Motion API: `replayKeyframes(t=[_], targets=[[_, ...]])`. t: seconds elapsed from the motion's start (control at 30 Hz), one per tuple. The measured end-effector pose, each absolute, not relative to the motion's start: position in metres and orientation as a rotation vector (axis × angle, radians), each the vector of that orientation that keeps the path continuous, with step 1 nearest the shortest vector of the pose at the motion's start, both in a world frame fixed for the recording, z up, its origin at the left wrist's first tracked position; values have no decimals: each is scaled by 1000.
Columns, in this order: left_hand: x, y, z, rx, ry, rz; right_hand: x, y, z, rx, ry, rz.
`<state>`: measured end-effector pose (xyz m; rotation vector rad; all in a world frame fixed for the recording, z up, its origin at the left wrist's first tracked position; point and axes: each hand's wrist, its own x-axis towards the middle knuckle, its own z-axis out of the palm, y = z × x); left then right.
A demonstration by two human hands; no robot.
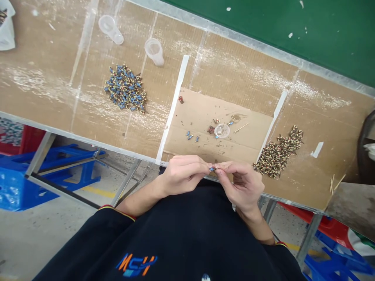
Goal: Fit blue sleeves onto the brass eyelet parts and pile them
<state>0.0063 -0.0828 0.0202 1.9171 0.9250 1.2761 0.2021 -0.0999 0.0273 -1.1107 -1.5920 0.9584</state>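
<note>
Head camera: a person's left hand (186,175) and right hand (243,181) meet over the near edge of the table (164,78). Both pinch one small blue piece (211,169) with their fingertips, so it sits in between them, up off the table. The fingers hide part of it.

Just past the hands, a plain card (193,113) lies on the table. On it is a little round clear dish (222,131) with something thin in it. A thin stick (241,127) lies to the right of the dish, and a few blue bits (189,135) lie to the left. A tiny red bit (181,100) is by the card's far left corner.

Off to the left is a big pile of blue and gold bits (125,89). Two clear cups (110,29) (154,52) lie beyond it. To the right, near the right hand, is a pile of brown and gold bits (278,153).
</note>
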Motion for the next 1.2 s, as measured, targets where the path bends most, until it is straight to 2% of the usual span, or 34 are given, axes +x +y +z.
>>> replayKeyframes(t=[0.4,0.6,0.7,0.9,1.2], targets=[[6,-83,18,1942,938,1269,200,-101,25,-1102,-1595,982],[10,-82,16,1724,950,1352,205,-101,19,-1135,-1587,948],[11,-80,20,1599,981,1365,211,-95,18,-1072,-1663,827],[7,-78,26,1527,954,1164,209,-84,24,-1011,-1909,544],[9,-77,18,1648,904,1245,206,-84,25,-1065,-1792,629]])
